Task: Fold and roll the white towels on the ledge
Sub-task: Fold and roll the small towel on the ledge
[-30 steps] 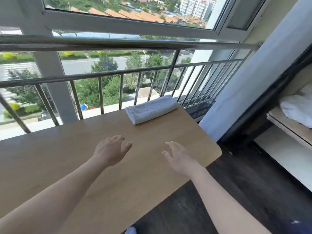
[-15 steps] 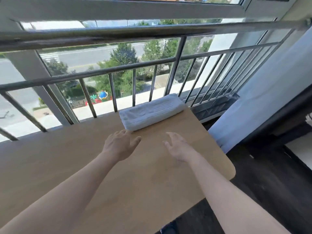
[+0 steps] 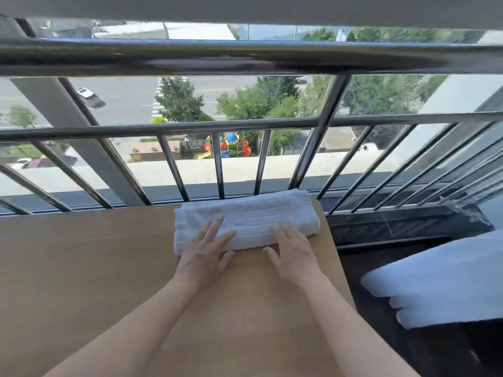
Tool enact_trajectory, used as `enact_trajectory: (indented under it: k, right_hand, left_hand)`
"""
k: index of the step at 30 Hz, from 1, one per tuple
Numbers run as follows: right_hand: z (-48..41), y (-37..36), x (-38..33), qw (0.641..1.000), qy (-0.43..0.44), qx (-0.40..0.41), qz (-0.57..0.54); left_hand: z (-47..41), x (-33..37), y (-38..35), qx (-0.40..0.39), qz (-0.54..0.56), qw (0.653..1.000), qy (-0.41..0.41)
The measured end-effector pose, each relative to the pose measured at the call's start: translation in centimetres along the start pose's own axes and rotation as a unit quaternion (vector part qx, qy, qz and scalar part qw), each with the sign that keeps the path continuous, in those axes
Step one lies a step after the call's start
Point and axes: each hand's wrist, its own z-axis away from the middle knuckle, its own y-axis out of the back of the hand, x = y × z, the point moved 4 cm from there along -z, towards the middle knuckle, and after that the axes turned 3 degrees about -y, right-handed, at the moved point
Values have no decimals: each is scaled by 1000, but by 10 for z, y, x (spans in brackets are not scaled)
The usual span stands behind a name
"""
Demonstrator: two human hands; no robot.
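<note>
A rolled white towel [image 3: 253, 216] lies across the far right part of the wooden ledge [image 3: 81, 268], close to the metal railing. My left hand [image 3: 205, 253] rests flat on the towel's near left side, fingers spread over the cloth. My right hand [image 3: 292, 253] lies flat at its near right side, fingertips on the roll and palm on the wood. Neither hand grips the towel.
A steel railing [image 3: 245, 123] with vertical bars runs right behind the ledge, with a street far below. The ledge's right edge drops to a dark floor. White folded fabric [image 3: 446, 281] sits at the lower right.
Both hands have reached forward from the bare wood onto the rolled towel. The view has tilted down and moved closer to the railing.
</note>
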Motion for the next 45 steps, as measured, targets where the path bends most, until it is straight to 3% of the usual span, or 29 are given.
enact_trajectory:
  k: [6, 13, 20, 26, 31, 37, 45]
  right_hand:
    - [-45, -22, 26, 992, 99, -3, 76]
    - [-71, -33, 36, 989, 124, 52, 63]
    - [-77, -14, 26, 954, 171, 240, 57]
    - [-77, 2, 26, 955, 170, 237, 52]
    - [-63, 20, 20, 948, 175, 264, 27]
    - [-39, 60, -14, 935, 211, 284, 1]
    - [5, 81, -115, 915, 258, 309, 37]
  left_hand:
    - [-28, -1, -35, -11, -80, 996, 43]
    - [-55, -4, -40, 9, -91, 993, 80]
    - [-69, 0, -20, 88, -65, 993, 53]
    - [-69, 9, 7, 164, -45, 985, 2]
    - [-60, 20, 39, 199, -93, 974, -59]
    - [-31, 19, 88, 205, -115, 969, -81]
    - [57, -22, 158, 244, -177, 950, -82]
